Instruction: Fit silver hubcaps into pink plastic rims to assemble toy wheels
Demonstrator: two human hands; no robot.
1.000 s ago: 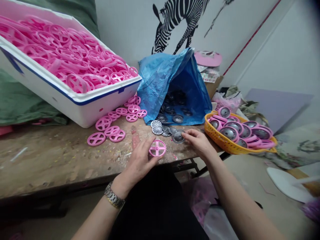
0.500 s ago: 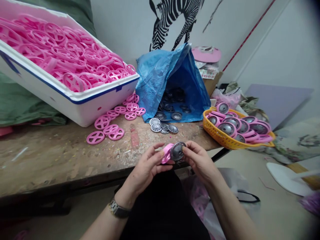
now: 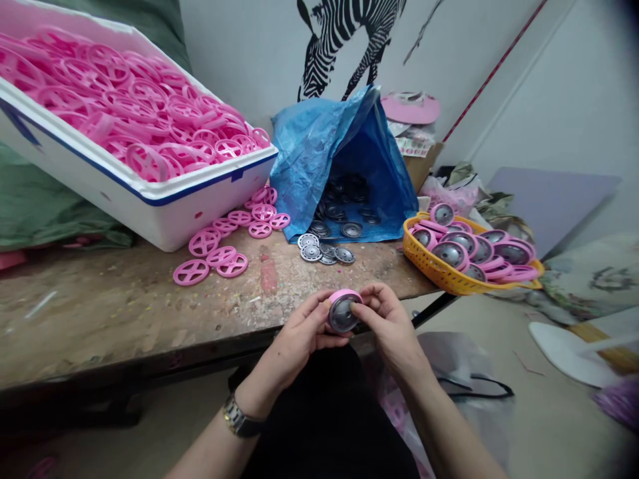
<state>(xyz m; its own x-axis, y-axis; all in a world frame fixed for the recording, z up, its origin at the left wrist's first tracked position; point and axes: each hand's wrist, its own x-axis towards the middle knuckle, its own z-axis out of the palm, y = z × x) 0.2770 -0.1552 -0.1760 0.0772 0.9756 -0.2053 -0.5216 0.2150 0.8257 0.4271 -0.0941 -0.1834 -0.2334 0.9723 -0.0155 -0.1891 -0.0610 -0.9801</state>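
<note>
My left hand grips a pink plastic wheel ring by its left side, just off the table's front edge. A grey wheel disc lies against the face of that ring. My right hand pinches the disc, its thumb on the disc's face; the fingers behind are partly hidden. Whether the disc sits fully inside the ring I cannot tell. Beyond my hands, several loose grey discs rest on the table near the blue bag. Loose pink rings lie to their left.
A white foam box full of pink rings leans at the left. The blue plastic bag opens toward me with grey discs inside. A yellow basket of pink-and-grey wheels sits at the right end of the wooden table.
My right hand has brought the grey disc left onto the pink ring. The two parts were side by side and overlapping; now the disc covers the ring's face.
</note>
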